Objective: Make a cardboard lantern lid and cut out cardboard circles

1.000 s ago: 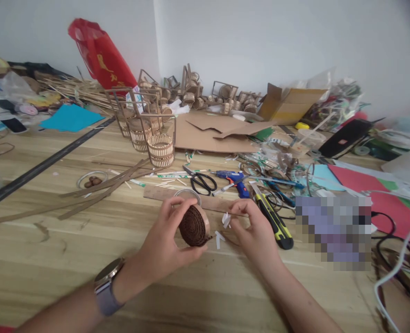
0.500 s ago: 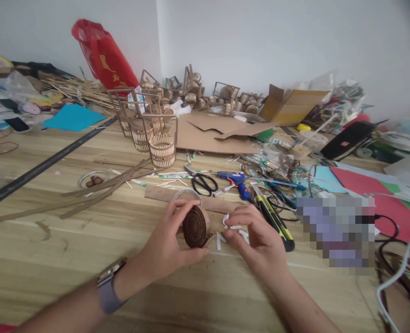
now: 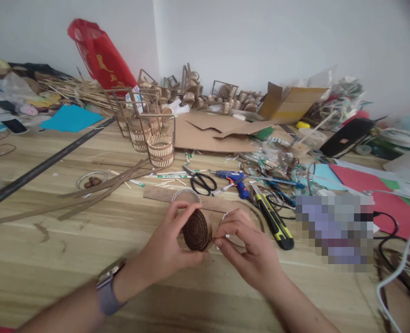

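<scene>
My left hand (image 3: pixel 168 236) grips a brown coil of rolled corrugated cardboard (image 3: pixel 195 229), thumb below and fingers above, with its spiral face turned toward me. Close against the coil's right edge, my right hand (image 3: pixel 248 247) pinches thumb and fingertips together; what is between them is too small to make out. A thin brown strip (image 3: pixel 260 217) curves behind the right hand, and I cannot tell whether it reaches the fingers. Small white scraps lie partly hidden under that hand. A ring (image 3: pixel 187 190) and a flat brown strip (image 3: pixel 156 193) lie just beyond the coil.
Black scissors (image 3: pixel 204 182), a blue glue gun (image 3: pixel 238 178) and a yellow-black utility knife (image 3: pixel 274 217) lie beyond my hands. Small slatted buckets (image 3: pixel 160 155) stand farther back, near a cardboard sheet (image 3: pixel 208 138). Long brown strips (image 3: pixel 111 185) lie at left. Coloured paper (image 3: pixel 357 185) is at right.
My right hand has moved left and closed in on the coil's edge. The curved brown strip behind it now shows. My left hand keeps its hold on the coil.
</scene>
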`<state>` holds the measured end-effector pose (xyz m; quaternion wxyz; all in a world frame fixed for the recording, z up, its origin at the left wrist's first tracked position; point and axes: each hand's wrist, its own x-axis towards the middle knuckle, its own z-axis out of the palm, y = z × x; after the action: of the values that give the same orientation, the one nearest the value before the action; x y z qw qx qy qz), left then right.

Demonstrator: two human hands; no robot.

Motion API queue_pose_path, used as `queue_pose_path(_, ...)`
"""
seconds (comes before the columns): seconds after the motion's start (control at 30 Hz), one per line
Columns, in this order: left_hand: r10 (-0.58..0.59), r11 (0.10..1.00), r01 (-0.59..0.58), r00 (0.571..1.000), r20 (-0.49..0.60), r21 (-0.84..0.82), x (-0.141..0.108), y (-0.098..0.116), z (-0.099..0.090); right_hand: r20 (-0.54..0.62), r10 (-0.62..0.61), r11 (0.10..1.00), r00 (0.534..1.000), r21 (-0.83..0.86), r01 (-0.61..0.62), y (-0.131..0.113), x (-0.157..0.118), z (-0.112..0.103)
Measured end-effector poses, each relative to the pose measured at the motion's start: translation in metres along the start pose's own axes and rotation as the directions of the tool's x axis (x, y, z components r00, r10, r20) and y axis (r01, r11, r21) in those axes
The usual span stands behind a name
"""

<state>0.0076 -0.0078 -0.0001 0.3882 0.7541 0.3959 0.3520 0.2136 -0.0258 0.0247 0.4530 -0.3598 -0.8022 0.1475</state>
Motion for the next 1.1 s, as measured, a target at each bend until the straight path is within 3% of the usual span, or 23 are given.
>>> queue_pose_path(0.27, 0.109, 0.978, -0.107, 0.994, 0.003, 0.178, -0.003, 0.000, -0.002, 0.001, 0.003, 1.000, 1.000, -0.029, -0.003, 0.002, -0.006, 0.007)
queue_pose_path(0.53, 0.192, 0.941, -0.190, 0.981, 0.019, 0.279, -0.001, 0.003, -0.004, 0.022, 0.142, 0.981, 0.990, 0.128, -0.143, 0.005, -0.010, 0.013)
queue_pose_path(0.77, 0.181, 0.978, -0.184, 0.983, 0.040, 0.094, 0.001, 0.001, -0.008, 0.028, 0.170, 0.949, 0.985, 0.263, -0.172, 0.006, -0.010, 0.015)
queue_pose_path(1.0, 0.092, 0.994, -0.087, 0.994, 0.063, -0.065, 0.003, 0.006, -0.008, 0.048, 0.222, 0.933, 0.974, 0.279, -0.226, 0.006, -0.010, 0.017)
queue_pose_path(1.1, -0.006, 0.997, 0.011, 0.997, 0.072, -0.079, 0.003, 0.010, -0.007, 0.044, 0.256, 0.933, 0.966, 0.249, -0.259, 0.007, -0.011, 0.018)
